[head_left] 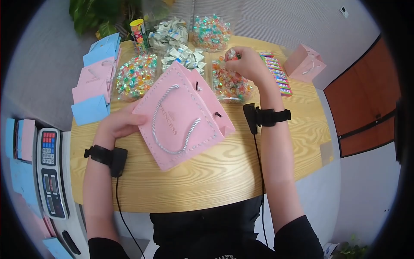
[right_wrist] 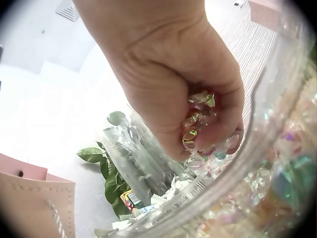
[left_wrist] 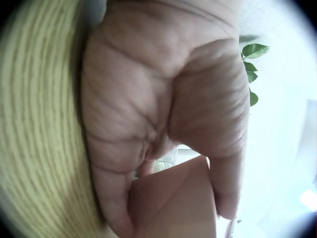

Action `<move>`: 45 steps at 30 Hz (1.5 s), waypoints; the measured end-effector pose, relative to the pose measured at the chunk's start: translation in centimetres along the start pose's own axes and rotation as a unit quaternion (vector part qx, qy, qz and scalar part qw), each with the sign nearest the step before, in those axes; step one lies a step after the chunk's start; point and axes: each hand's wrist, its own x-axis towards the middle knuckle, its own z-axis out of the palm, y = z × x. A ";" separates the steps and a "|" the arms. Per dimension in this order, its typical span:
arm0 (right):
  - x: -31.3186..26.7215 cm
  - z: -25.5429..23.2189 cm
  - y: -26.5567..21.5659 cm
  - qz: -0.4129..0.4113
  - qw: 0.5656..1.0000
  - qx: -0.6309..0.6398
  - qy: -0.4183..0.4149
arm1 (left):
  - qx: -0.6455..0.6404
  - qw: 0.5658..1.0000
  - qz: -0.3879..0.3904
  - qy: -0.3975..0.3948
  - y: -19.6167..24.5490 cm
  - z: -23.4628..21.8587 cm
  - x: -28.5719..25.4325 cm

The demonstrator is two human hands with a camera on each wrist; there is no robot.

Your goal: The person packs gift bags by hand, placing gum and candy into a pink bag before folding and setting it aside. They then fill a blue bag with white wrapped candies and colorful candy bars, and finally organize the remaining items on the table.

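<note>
My left hand (head_left: 123,121) grips the lower left side of a pink paper gift bag (head_left: 183,101), thumb on its front and fingers behind. The bag leans at a tilt over the table, its silver rope handle hanging on the "PRINCESS" face and its mouth toward the upper right. In the left wrist view, the bag's pink side (left_wrist: 173,208) sits between thumb and fingers. My right hand (head_left: 249,65) is above a clear plastic tub (head_left: 233,102) of orange and red wrapped candies. Its curled fingers hold several shiny wrapped candies (right_wrist: 200,121), close over the tub's rim (right_wrist: 237,153).
More clear tubs hold multicoloured candies (head_left: 137,75), white sachets (head_left: 183,57) and green-red candies (head_left: 211,32). Halls rolls (head_left: 279,75) lie right of them, beside another pink bag (head_left: 304,64). Blue bags (head_left: 90,110) and pink bags line the left edge. A scale (head_left: 52,172) stands farther left.
</note>
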 end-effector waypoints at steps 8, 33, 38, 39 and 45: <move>-3.9 -2.7 -7.0 -0.101 0.989 0.099 -0.045 | 0.022 0.999 -0.006 0.031 0.0 0.0 -0.1; -6.6 1.2 -9.2 -0.219 0.917 0.036 -0.331 | 0.016 0.999 0.010 0.028 0.0 -0.4 -0.6; -6.2 -2.1 -8.5 -0.209 0.922 -0.020 -0.326 | 0.003 1.000 0.015 0.017 -0.2 -0.9 -0.5; -5.8 -2.9 -7.5 -0.197 0.938 0.023 -0.285 | 0.001 1.000 0.020 0.019 -0.3 -1.0 -0.6; -3.8 -3.7 -3.7 -0.097 0.979 -0.119 -0.133 | 0.009 1.000 -0.003 0.029 -0.2 -1.4 -0.8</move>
